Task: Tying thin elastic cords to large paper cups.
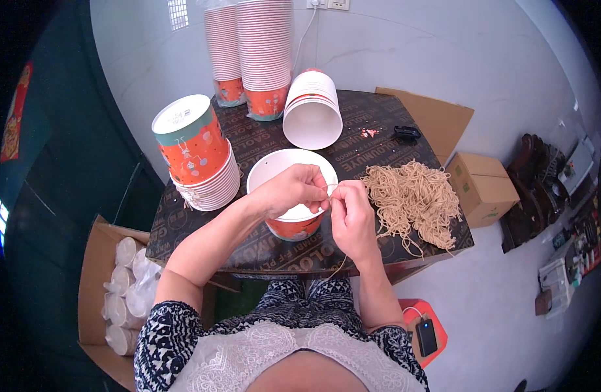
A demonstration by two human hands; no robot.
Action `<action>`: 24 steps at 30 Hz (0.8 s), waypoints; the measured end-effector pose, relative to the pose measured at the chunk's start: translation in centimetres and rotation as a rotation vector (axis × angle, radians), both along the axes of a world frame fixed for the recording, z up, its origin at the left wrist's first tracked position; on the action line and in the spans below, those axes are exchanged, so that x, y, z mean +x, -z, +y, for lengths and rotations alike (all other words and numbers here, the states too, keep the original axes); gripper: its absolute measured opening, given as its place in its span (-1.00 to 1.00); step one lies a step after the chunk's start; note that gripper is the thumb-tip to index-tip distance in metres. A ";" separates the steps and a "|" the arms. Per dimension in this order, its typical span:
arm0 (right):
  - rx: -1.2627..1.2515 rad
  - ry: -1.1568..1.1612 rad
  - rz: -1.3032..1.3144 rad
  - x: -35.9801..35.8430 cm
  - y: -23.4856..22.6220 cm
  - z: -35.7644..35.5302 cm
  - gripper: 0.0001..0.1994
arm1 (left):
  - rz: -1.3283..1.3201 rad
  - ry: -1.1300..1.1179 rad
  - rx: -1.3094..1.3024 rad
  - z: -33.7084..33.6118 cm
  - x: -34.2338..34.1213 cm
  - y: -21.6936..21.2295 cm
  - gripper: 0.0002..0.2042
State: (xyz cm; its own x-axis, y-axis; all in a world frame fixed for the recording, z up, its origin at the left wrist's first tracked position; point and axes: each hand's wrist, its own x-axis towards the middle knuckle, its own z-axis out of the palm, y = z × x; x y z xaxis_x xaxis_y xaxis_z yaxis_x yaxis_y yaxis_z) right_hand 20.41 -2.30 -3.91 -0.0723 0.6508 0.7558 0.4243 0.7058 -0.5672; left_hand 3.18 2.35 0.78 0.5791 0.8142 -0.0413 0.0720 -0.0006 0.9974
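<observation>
1. We hold our left hand (294,189) above the middle of the table (258,260), thumb and fingertips pinched together on a thin tan cord (331,185).
2. Our right hand (353,219) is just beside it, its thumb and forefinger closed on the same cord, the other fingers curled in. A strand hangs below this hand at the table's near edge. Whether the cord is knotted between our fingertips, we cannot tell.
3. Directly under our hands we have an upright paper bucket (294,230), white inside and orange outside, near the middle of the near edge; our left hand covers part of its rim.
4. To our right, a tangled heap of tan cord (415,202) lies toward the near right corner, a few strands straggling toward the near edge.
5. To our left, a stack of upturned buckets (193,153) stands along the left edge.
6. At the far left corner we see tall bucket stacks in clear plastic (268,52); beside them, nested buckets (311,124) lie on their side, mouth toward us.
7. Near the right edge, toward the far right corner, are a small black object (406,132) and some reddish bits (368,132).
</observation>
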 end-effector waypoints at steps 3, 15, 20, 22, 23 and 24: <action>0.001 -0.035 -0.022 0.1 0.0 -0.4 -0.93 | -0.028 0.005 -0.008 -0.1 0.0 0.0 -0.91; 0.025 -0.087 -0.004 0.9 1.4 1.8 -0.79 | 0.121 0.010 0.241 -0.4 0.0 0.7 -0.88; -0.031 -0.077 0.030 0.5 1.0 1.4 -0.69 | 0.389 -0.193 0.585 -1.5 0.2 0.4 -0.91; -0.035 -0.084 0.034 0.4 0.9 1.4 -0.66 | 0.401 -0.256 0.655 -2.1 0.5 0.4 -0.92; -0.059 -0.089 0.037 0.5 0.9 1.4 -0.69 | 0.411 -0.318 0.725 -2.4 0.7 0.5 -0.93; -0.083 -0.094 0.039 0.5 0.9 1.3 -0.71 | 0.396 -0.363 0.780 -2.3 0.9 0.9 -0.94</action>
State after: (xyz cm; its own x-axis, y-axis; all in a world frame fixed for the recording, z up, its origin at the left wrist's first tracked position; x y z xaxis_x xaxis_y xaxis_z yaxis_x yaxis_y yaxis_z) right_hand 20.88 -0.95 -4.80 -0.1077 0.7028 0.7032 0.3346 0.6916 -0.6400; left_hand 4.08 0.01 -0.13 0.3455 0.8228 0.4513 0.5317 -0.5679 0.6283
